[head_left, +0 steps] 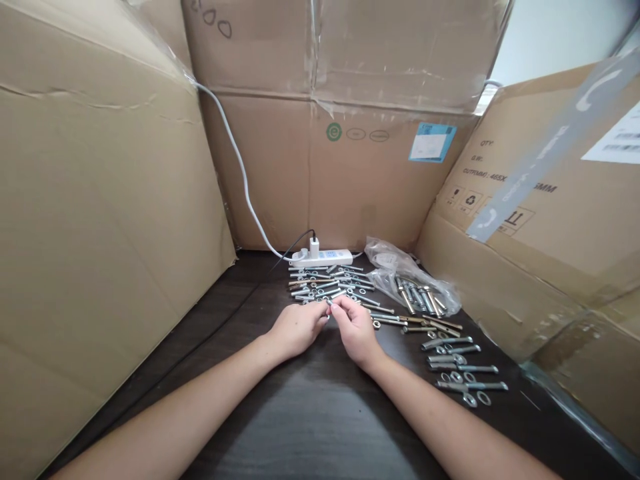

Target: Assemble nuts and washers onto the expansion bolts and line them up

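My left fingers (321, 319) and right fingers (342, 315) pinch a small metal piece (329, 303), bolt parts (480, 369) lying apart across the desk (280, 427), bolts in the far-right bag (384, 255) seemingly whole.

silver bolts (487, 386): metal, smooth, shiny | golden bolts (443, 322): metal, softly glossy | washers (470, 400): bright metal, smooth | surface (280, 427): dark wood-grain look, satin sheen | bag (383, 259): clear plastic, crinkled, glossy | power strip (341, 257): white plastic, smooth | boxes (280, 180): brown cardboard, matt, creased | tape (553, 147): glossy plastic film | label (428, 147): printed paper
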Demonstrator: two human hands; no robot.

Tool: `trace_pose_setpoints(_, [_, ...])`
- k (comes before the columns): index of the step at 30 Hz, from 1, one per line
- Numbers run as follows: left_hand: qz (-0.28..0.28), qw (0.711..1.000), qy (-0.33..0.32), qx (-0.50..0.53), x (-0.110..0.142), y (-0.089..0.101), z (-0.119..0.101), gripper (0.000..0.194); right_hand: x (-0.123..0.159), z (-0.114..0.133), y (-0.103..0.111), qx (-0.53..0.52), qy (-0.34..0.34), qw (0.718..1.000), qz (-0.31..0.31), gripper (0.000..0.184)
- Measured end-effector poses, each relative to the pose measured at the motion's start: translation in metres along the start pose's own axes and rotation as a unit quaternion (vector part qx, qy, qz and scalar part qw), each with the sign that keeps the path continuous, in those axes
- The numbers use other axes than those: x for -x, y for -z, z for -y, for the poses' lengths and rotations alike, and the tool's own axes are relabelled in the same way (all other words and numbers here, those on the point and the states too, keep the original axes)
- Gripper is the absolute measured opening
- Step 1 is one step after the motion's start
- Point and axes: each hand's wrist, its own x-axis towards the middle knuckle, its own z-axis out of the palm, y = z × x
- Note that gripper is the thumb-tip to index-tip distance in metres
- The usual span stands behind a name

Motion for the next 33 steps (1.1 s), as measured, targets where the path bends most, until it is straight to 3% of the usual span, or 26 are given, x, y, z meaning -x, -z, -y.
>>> trace_pose_setpoints(8, [0.009, 0.999, -0.035, -0.009, 0.001, 0.002, 0.003, 0.014, 0.001, 0.0, 0.0, -0.006, -0.001, 1.0, 0.003, 0.022])
trace_pose_setpoints(24, [0.039, 0.997, 0.0, -0.067, 0.005, 0.003, 0.003, 0.019, 0.001, -0.001, -0.001, -0.003, -0.004, 1.0, 0.004, 0.023])
trace_pose_setpoints(28, [0.007, 0.999, 0.016, -0.03, 0.006, 0.003, 0.004, 0.02, 0.001, 0.001, -0.002, 0.0, -0.002, 1.0, 0.004, 0.023])
trace_pose_setpoints(31, [-0.065, 0.993, 0.021, 0.096, 0.013, 0.01, -0.001, 0.023, 0.001, 0.003, -0.002, 0.007, 0.001, 1.0, 0.002, 0.023])
trace_pose_setpoints(33, [-0.127, 0.97, 0.03, 0.206, 0.019, 0.018, -0.009, 0.025, 0.001, 0.005, -0.003, 0.019, 0.002, 1.0, 0.004, 0.023])
